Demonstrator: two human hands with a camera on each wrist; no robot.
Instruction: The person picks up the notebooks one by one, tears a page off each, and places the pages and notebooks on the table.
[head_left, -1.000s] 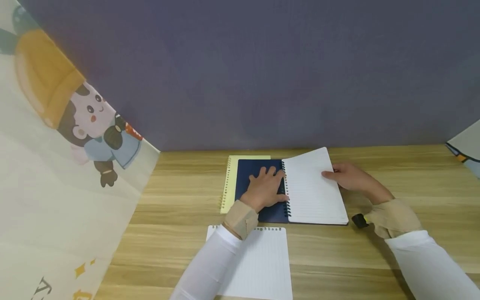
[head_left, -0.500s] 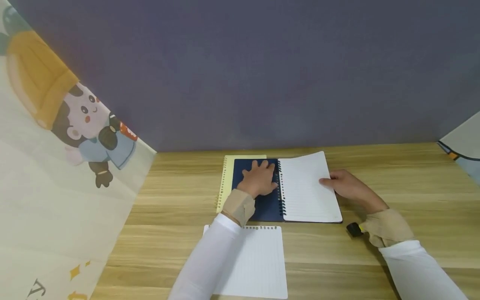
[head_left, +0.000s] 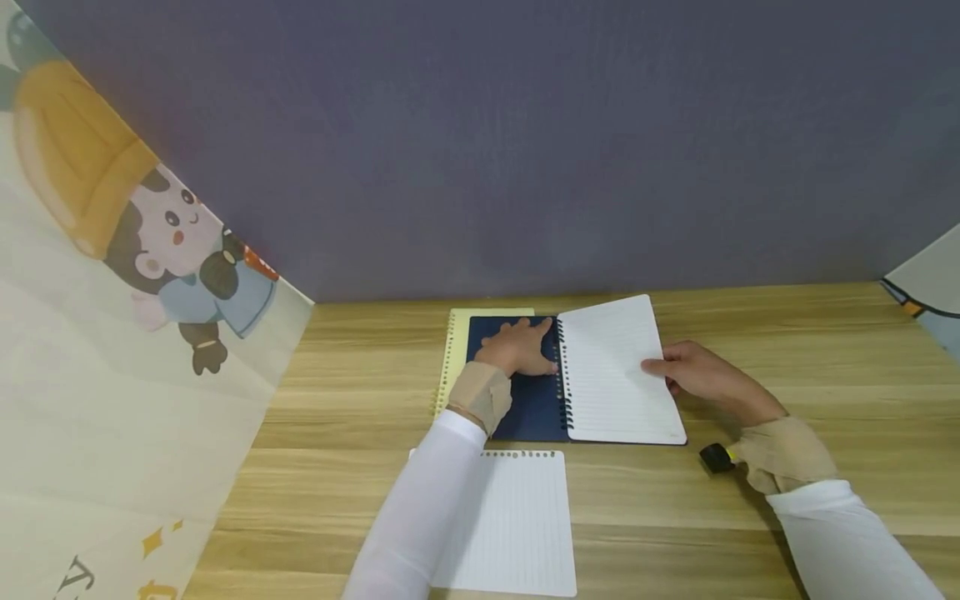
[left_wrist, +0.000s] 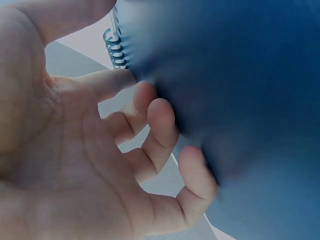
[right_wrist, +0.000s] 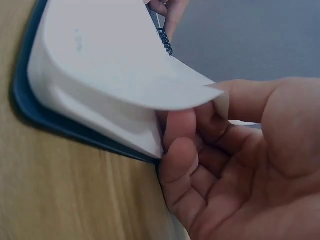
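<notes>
A spiral notebook lies open, its navy cover (head_left: 532, 412) folded to the left and lined white pages to the right. My left hand (head_left: 516, 348) presses on that cover with spread fingers, thumb beside the black coil (head_left: 562, 392). In the left wrist view, fingertips (left_wrist: 161, 112) touch the cover's surface. At the outer edge of the pages, my right hand (head_left: 697, 371) pinches a notebook page (head_left: 615, 375) with the thumb on top. The right wrist view has this page (right_wrist: 110, 55) curving up from the stack, with curled fingers (right_wrist: 181, 155) under its edge.
A pale yellow spiral notebook (head_left: 459, 333) lies partly under the navy cover. Nearer to me is a loose lined sheet (head_left: 510, 525) with a torn holed edge, partly behind my left sleeve (head_left: 423, 508). A dark panel (head_left: 525, 167) borders the wooden table's (head_left: 360, 375) far edge.
My left hand has slid up the navy cover, away from me, still beside the coil. The pinched page's far corner dipped a little, then rose again. My right hand keeps its pinch.
</notes>
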